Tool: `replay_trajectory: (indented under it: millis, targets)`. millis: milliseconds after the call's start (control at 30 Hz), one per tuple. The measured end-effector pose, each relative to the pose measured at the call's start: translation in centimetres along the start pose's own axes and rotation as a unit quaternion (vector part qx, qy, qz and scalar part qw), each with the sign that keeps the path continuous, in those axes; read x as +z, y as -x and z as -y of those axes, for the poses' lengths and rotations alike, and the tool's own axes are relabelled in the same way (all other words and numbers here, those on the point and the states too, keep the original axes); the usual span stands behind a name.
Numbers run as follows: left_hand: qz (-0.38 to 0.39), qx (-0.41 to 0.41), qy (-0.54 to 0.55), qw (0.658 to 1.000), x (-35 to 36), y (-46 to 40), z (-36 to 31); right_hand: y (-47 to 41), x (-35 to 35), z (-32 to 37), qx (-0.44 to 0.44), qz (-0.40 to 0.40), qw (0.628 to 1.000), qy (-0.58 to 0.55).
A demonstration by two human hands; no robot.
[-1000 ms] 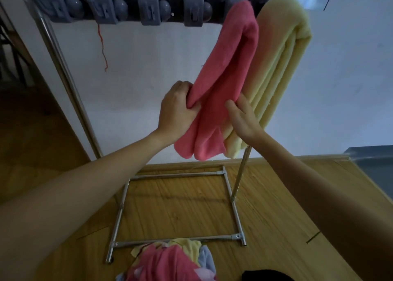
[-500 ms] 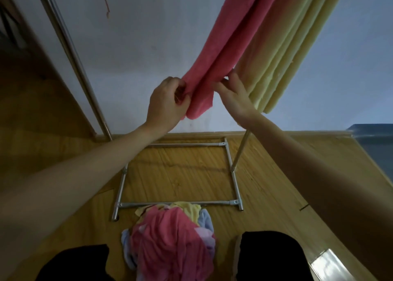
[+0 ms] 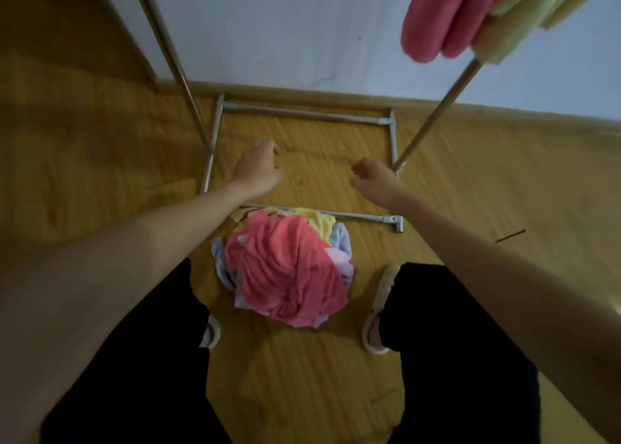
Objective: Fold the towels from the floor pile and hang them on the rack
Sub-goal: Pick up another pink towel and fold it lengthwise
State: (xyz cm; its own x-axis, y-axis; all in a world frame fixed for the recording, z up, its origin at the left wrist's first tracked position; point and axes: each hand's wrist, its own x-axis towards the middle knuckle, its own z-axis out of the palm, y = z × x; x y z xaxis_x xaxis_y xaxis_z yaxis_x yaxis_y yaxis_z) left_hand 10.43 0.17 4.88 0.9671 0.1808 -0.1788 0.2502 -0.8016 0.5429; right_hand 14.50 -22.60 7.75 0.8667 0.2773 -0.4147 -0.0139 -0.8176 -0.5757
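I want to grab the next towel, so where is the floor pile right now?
In the head view the towel pile lies on the wooden floor low in the middle, between the person's feet, against the rack's near base bar.

You let go of pink towel (image 3: 437, 20); both hands, left (image 3: 257, 169) and right (image 3: 373, 178), dropped empty toward floor pile (image 3: 285, 268).

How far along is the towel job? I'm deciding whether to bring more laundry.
Done: a pink towel and a yellow towel hang folded on the rack. In hand: nothing; the left hand and right hand are empty above the floor. Left: the floor pile, pink on top with yellow, blue and lilac pieces beneath.
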Motion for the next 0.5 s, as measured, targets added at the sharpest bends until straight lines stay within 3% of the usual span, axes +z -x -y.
replay_trajectory:
  millis: [133, 300, 400, 500]
  targets:
    - [0.073, -0.063, -0.012, 0.995, 5.2, 2.5, 5.6, -0.2, 7.7, -3.5, 0.01, 0.101, 0.993, 0.067]
    - [0.14, -0.068, -0.005, 0.988, 10.6, 4.3, 11.1, -0.4, 14.7, -6.4, -0.012, 0.21, 0.966, 0.153]
    - [0.155, -0.048, -0.011, 0.987, 13.8, 4.6, 13.1, -0.8, 17.9, -7.6, -0.044, 0.197, 0.952, 0.231]
    - [0.12, -0.087, 0.001, 0.989, 15.9, 4.0, 14.1, -1.2, 20.2, -8.0, -0.057, 0.166, 0.956, 0.236]
